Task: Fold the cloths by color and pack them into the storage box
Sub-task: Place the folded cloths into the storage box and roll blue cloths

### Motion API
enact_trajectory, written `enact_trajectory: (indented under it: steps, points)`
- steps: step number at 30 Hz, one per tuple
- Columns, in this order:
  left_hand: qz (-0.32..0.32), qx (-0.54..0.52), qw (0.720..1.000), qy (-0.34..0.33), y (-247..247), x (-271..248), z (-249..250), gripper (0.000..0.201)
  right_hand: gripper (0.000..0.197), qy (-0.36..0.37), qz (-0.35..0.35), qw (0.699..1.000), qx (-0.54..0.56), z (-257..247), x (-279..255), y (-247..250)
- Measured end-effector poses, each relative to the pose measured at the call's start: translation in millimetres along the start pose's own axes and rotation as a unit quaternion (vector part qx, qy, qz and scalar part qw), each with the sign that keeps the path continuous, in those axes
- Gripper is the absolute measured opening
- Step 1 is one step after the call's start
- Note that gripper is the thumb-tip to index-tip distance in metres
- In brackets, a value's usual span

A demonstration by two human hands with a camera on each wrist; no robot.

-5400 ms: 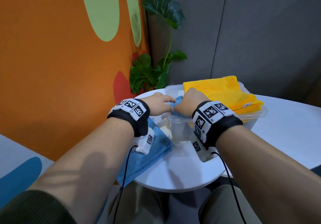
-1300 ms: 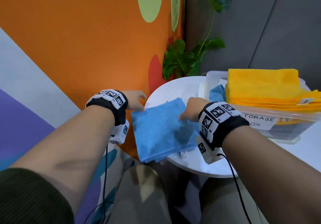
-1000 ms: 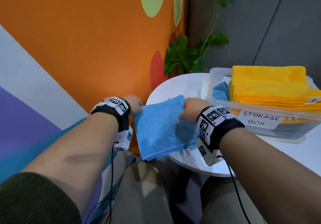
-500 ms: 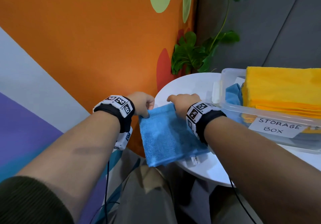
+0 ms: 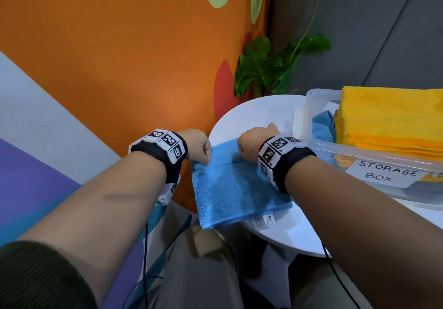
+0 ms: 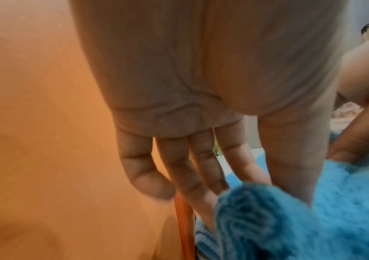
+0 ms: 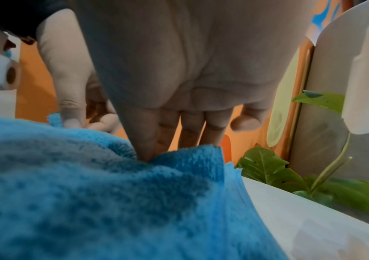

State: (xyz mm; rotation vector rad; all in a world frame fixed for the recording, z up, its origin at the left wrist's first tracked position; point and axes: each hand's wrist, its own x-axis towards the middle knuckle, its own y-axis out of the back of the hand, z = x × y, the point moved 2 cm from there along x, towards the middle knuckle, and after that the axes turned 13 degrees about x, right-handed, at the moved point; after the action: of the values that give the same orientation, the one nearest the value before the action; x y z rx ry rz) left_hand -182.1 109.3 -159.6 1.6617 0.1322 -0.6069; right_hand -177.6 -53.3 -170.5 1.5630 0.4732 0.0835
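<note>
1. blue cloth (image 5: 236, 188): lies folded on the near left edge of the round white tabletop (image 5: 282, 236); its near left part overhangs the rim. a white care label (image 5: 268, 220) shows at its near edge.
2. left hand (image 5: 197, 145): at the far left corner of the blue cloth. the left wrist view shows thumb and fingers (image 6: 201, 176) pinching a raised cloth corner, the little finger curled free.
3. right hand (image 5: 254, 140): at the far edge of the blue cloth, just right of the left hand. the right wrist view shows thumb and forefinger nipping the far right corner, the other fingers (image 7: 192, 130) extended behind it.
4. both wrists carry black bands with white coded marker blocks (image 5: 167, 140); cables hang from them.
5. storage box (image 5: 359, 157): clear plastic, on the right side of the tabletop beyond the right forearm, labelled "storage box".
6. yellow cloths (image 5: 388, 119): a folded stack, filling the right part of the box and rising above its rim.
7. a second blue cloth (image 5: 322, 126): inside the box at its left end, touching the yellow stack.
8. green plant (image 5: 263, 68): beyond the far edge of the tabletop, against the orange wall (image 5: 119, 56).
</note>
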Motion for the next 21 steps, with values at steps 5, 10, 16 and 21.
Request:
enact_trajectory:
  steps: [5,10,16,21]
  points:
    - [-0.017,0.033,0.999,0.001,-3.3,0.8,5.3,0.029,0.024,0.022,0.030,0.999,0.007,0.0,-4.0,-3.2]
    - [0.003,0.054,0.999,0.004,6.5,-2.9,5.2,0.028,0.021,0.028,0.056,0.998,0.001,1.3,-9.5,7.6]
    - [-0.023,0.120,0.992,-0.012,-3.8,-3.4,20.4,0.019,0.024,0.025,0.012,1.000,-0.013,-0.8,-20.5,1.1]
    - [-0.049,0.056,0.997,-0.013,-2.1,-8.5,18.5,0.009,0.021,0.005,-0.035,0.999,0.039,-2.1,-20.8,-2.7]
